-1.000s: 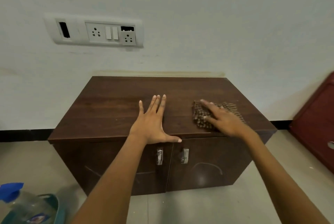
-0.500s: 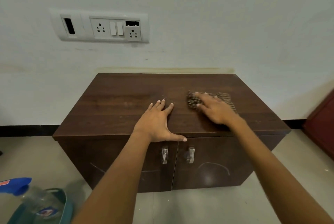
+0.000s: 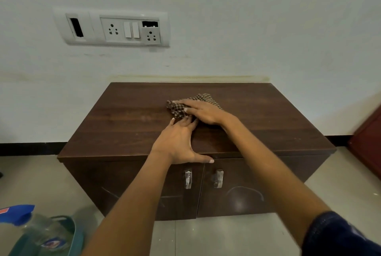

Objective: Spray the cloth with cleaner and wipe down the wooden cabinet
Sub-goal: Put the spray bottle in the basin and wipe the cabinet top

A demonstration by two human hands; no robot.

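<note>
A low dark wooden cabinet (image 3: 127, 115) with two doors stands against the white wall. A brown checked cloth (image 3: 179, 109) lies bunched on the middle of its top. My right hand (image 3: 203, 111) presses flat on the cloth, fingers pointing left. My left hand (image 3: 179, 142) rests flat on the top near the front edge, fingers together and touching the cloth's near side, thumb along the edge. A clear spray bottle (image 3: 39, 233) with a blue trigger head stands at the bottom left, on the floor side.
The spray bottle sits in a teal tub (image 3: 77, 235) on the tiled floor. Two metal handles (image 3: 188, 179) are on the cabinet doors. A switch and socket panel (image 3: 115, 28) is on the wall above. A dark red piece of furniture (image 3: 369, 140) stands at the right.
My right hand has slid the cloth leftward and toward the back, from the right side to the middle of the top. My left hand's fingers have closed together and now touch the cloth.
</note>
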